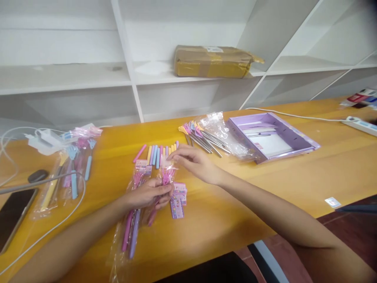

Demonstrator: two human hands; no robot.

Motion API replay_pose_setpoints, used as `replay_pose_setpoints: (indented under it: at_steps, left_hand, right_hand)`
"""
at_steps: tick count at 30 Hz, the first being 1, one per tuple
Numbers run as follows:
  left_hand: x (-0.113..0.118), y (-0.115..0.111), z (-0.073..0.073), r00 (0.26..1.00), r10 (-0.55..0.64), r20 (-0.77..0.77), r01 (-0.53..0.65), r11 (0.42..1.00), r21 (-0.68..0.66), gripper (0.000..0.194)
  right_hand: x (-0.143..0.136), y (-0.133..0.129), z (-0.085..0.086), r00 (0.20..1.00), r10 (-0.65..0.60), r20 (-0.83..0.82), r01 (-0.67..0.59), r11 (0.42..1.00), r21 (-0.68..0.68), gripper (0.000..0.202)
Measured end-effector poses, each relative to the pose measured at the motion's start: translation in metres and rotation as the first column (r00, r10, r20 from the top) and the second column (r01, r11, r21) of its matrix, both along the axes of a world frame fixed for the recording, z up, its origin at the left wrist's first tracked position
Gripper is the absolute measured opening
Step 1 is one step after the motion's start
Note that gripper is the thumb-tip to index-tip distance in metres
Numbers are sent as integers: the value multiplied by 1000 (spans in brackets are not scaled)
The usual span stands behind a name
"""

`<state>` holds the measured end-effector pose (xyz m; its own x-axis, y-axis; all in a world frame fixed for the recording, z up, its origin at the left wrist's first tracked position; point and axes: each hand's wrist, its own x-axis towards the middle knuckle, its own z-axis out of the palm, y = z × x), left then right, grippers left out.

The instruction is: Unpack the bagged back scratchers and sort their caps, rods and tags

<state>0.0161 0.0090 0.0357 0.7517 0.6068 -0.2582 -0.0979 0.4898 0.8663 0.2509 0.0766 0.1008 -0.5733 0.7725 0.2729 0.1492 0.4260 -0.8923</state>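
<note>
My left hand is closed around a pink back scratcher in a clear plastic bag, its hand-shaped head pointing up. At the bag's top edge, the fingers of my right hand are pinched together on the clear film. Beneath my left forearm lie bagged back scratchers with pink and purple handles. Printed cards are beside my left hand. Just beyond my hands is a row of coloured handle tubes. Farther back, metal rods with hand-shaped heads lie in a pile.
A purple box tray stands at the right by clear bags. More bagged back scratchers, a phone and white cables lie left. A taped carton sits on the shelf. A power strip is far right.
</note>
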Motion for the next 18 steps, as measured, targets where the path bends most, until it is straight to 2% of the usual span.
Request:
replay_pose_setpoints:
  at_steps: [2, 4, 6, 7, 10, 12, 15, 18]
  left_hand:
    - [1, -1, 1, 1000, -11, 4, 11, 1000, 12, 49]
    - [1, -1, 2, 1000, 0, 11, 0, 1000, 26, 49]
    - [0, -1, 2, 1000, 11, 9, -11, 999, 45, 44]
    - [-1, -1, 1, 1000, 9, -3, -8, 998, 59, 41]
    - [-3, -1, -3, 997, -40, -71, 49, 991, 126, 39]
    - [-3, 0, -7, 991, -71, -115, 89, 983, 161, 40]
    - [-3, 0, -10, 976, -103, -192, 138, 974, 181, 43]
    - [-3, 0, -11, 963, -116, -245, 162, 972, 173, 43]
  right_hand:
    - [1, -2, -4, 997, -70, -17, 70, 998, 6, 39]
    - [1, -3, -9, 1000, -26, 5, 26, 1000, 6, 46]
    - [0, -4, -11, 999, 26, 23, -26, 1000, -12, 38]
    - [0, -4, -11, 1000, 6, 5, -6, 1000, -23, 40]
    - [0, 0, -3, 958, -240, -159, 246, 969, 19, 50]
    - [4, 8, 9, 934, -296, -202, 320, 942, 99, 47]
    - [23, 29, 39, 922, -293, -255, 338, 928, 157, 39]
    - [57, 58, 80, 803, -366, -470, 485, 860, 160, 29]
